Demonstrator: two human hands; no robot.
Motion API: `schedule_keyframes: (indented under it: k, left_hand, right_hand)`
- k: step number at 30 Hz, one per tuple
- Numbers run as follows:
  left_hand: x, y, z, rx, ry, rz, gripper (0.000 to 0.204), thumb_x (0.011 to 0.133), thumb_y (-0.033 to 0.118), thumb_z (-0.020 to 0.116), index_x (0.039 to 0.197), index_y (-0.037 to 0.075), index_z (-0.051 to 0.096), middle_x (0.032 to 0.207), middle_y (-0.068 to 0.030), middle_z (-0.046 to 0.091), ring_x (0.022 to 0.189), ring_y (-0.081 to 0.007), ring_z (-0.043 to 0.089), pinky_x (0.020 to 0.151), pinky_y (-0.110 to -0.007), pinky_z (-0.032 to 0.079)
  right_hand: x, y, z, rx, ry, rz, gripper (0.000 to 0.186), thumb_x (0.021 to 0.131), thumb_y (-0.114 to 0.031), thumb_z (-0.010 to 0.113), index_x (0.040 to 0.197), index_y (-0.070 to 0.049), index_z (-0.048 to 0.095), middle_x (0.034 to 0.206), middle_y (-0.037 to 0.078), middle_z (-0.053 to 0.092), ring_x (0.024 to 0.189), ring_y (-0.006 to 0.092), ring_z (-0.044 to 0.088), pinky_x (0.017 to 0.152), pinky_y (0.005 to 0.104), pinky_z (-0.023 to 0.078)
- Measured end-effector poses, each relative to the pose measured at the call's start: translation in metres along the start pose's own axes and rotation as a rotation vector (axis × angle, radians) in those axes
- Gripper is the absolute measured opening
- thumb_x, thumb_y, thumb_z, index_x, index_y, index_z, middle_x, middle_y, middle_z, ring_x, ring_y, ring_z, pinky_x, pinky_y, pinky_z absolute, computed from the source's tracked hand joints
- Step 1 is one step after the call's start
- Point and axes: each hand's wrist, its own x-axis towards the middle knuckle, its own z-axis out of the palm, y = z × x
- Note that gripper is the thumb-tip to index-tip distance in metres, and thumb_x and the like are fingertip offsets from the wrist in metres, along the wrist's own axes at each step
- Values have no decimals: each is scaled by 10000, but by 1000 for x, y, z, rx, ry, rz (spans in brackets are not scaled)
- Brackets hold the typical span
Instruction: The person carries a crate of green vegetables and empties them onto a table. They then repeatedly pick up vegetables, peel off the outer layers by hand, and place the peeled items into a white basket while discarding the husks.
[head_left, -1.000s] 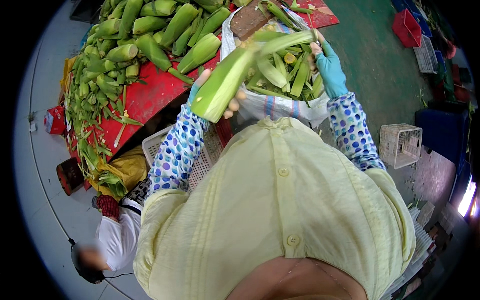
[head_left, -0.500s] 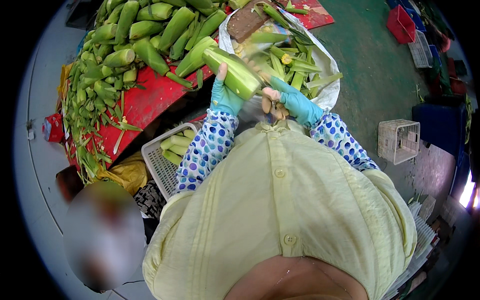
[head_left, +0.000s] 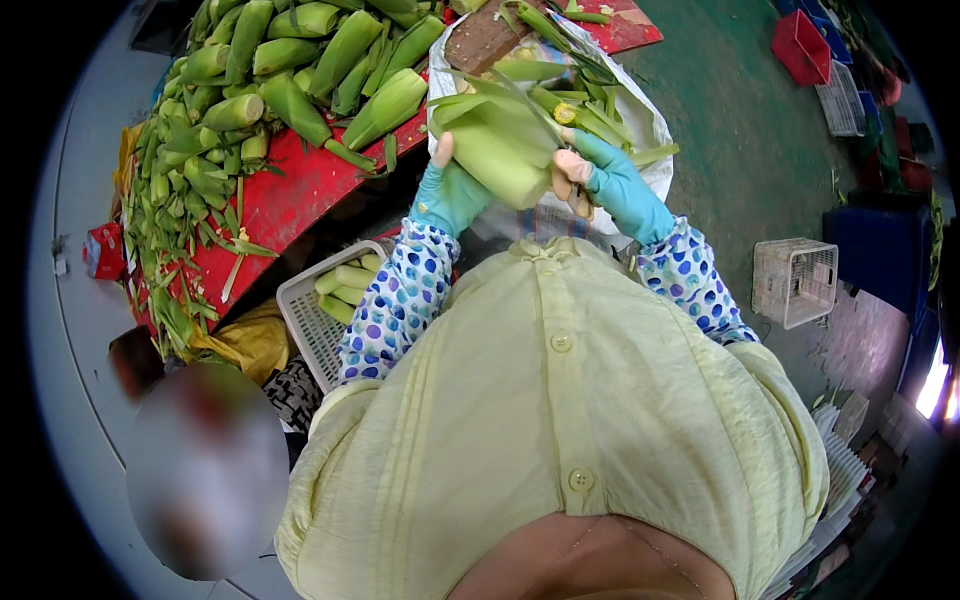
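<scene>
My left hand (head_left: 445, 185), in a turquoise glove with bare fingertips, grips a green corn ear (head_left: 500, 160) from the left, its loose husk leaves flared upward. On the ear's right, my right hand (head_left: 610, 180) has its fingers curled round a husk leaf at the edge of the ear; whether a small tool is also in them I cannot tell. Behind both hands lies a white woven sack (head_left: 650, 120) with loose husks and pale cob ends in it. Low to the left, a white crate (head_left: 312, 320) holds several pale peeled corn ears (head_left: 350, 295).
A red table (head_left: 260, 220) at the upper left bears piled unpeeled corn (head_left: 285, 105) and leaves. A blurred co-worker (head_left: 205, 470) is at the lower left, near a yellow sack (head_left: 255, 345). A white crate (head_left: 790, 285), blue bin (head_left: 875, 250) and red basket (head_left: 800, 48) stand rightward.
Both hands came inward and down with the ear, then moved slightly apart as its husk leaves flared upward. Pale ears show in the left crate, which looked bare a second ago.
</scene>
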Motion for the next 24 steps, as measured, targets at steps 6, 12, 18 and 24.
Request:
schedule_keyframes:
  k: [6, 12, 18, 24]
  left_hand:
    - [5, -35, -43, 16, 216, 33, 747, 968, 318, 722, 1537, 5, 353, 1526, -189, 487, 1402, -360, 491, 1175, -547, 414]
    - [-66, 21, -115, 175, 294, 270, 585, 938, 188, 728, 1422, -48, 501, 1368, -228, 605, 1315, -358, 556, 1133, -519, 445]
    - [-201, 78, -256, 196, 1050, 565, 459, 917, 185, 741, 1301, -36, 622, 1285, -222, 653, 1158, -334, 656, 1045, -442, 525]
    - [-263, 64, -376, 165, 1562, 464, 378, 950, 150, 686, 1267, -39, 604, 1324, -277, 605, 1181, -390, 642, 1033, -485, 541]
  right_hand:
    - [2, -28, -20, -136, 114, -40, 591, 1047, -291, 631, 1548, -49, 429, 855, 50, 669, 587, 85, 548, 509, 234, 424]
    - [41, 14, -94, -930, 382, -104, 589, 1051, -288, 628, 1572, -121, 412, 828, 18, 624, 622, 79, 541, 554, 241, 454]
    - [62, 40, -48, -625, 430, -16, 593, 1035, -228, 654, 1575, -182, 415, 899, 20, 619, 665, 79, 540, 590, 251, 474]
    - [99, 48, 10, -657, 168, 34, 601, 1034, -227, 650, 1580, -160, 409, 939, 23, 638, 689, 71, 546, 617, 230, 475]
